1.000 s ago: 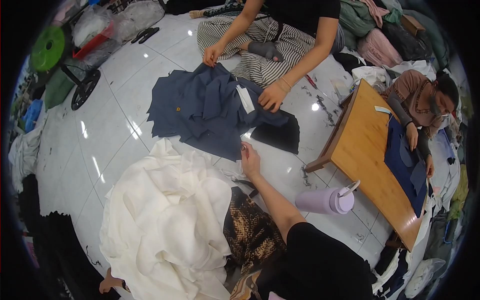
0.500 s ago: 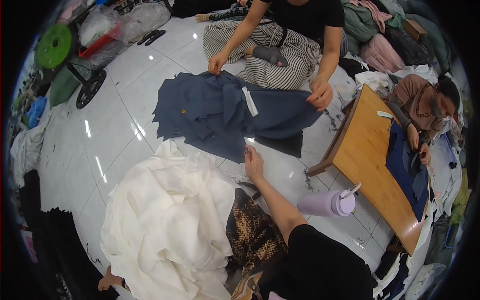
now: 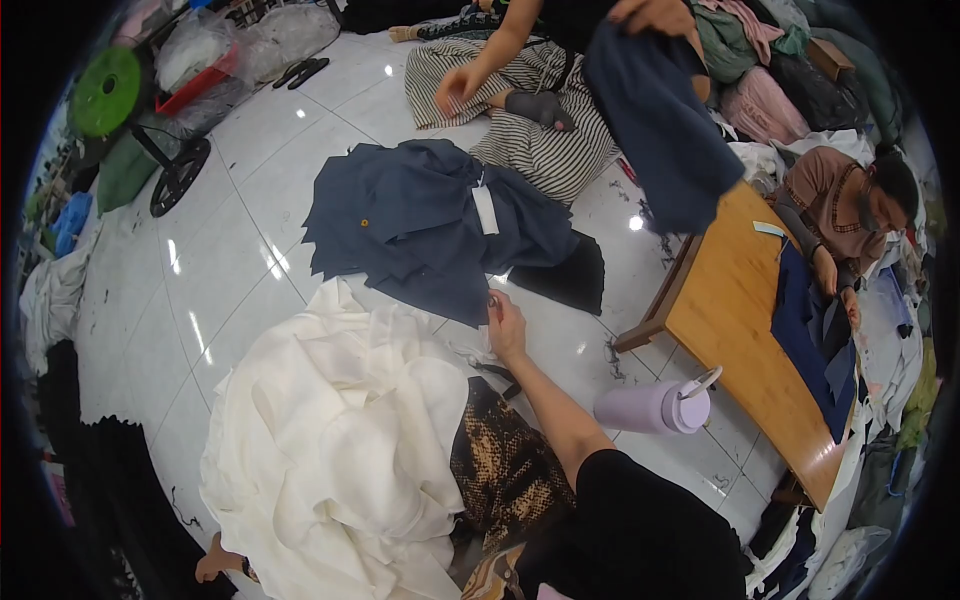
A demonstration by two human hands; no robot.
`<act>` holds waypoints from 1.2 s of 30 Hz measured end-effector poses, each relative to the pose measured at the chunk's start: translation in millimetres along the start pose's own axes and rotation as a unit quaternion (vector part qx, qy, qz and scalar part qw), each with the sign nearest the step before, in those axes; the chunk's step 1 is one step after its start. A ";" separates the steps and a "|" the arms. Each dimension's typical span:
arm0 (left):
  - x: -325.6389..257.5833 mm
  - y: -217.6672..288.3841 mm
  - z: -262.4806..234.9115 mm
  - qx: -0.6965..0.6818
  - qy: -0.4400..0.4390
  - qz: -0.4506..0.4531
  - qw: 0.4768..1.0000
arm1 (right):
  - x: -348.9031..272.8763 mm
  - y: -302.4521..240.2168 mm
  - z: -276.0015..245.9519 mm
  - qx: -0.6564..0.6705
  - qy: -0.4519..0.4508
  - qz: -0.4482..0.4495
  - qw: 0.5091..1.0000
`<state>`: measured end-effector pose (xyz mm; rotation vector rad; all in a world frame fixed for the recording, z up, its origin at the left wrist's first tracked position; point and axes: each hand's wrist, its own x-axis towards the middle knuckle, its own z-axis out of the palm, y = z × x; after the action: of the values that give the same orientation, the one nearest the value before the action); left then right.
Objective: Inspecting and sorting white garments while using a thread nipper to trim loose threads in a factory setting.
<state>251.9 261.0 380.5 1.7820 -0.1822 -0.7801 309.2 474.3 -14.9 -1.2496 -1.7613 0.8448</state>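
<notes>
My right hand (image 3: 507,328) is closed, its fingers pinched near the front corner of a pile of dark blue-grey cut fabric (image 3: 400,215) on the floor. What it holds, if anything, is too small to make out. A big heap of white cloth (image 3: 330,440) covers my lap and the floor to the left. My left hand does not show. Beyond the pile, a seated person in striped trousers lifts a blue-grey fabric piece (image 3: 660,130) with one hand (image 3: 655,15); the person's other hand (image 3: 458,90) is free above the trousers.
A lilac bottle (image 3: 650,407) stands right of my forearm, near a low wooden table (image 3: 730,300). Another person handles navy fabric (image 3: 805,340) there. A white strip (image 3: 485,210) and black cloth (image 3: 570,275) lie by the pile. A green fan (image 3: 108,90) stands far left.
The person opposite has raised a blue-grey piece off the pile, up and to the right. Their other hand has let go of the pile. My right hand stays put.
</notes>
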 end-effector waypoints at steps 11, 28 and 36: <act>-8.1 -1.7 -1.7 0.018 0.013 0.040 0.999 | 0.5 -1.9 -0.3 0.001 0.003 -0.002 1.000; -9.8 2.7 6.1 0.065 0.053 0.048 0.995 | 0.8 2.4 3.2 -0.001 -0.002 0.000 1.000; 78.7 -41.0 81.9 0.009 0.770 0.375 0.516 | -0.2 0.7 1.7 -0.004 0.001 -0.004 1.000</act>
<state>254.0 172.3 298.5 1.5248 0.2558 1.5262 308.1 474.2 -16.3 -1.2482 -1.7685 0.8331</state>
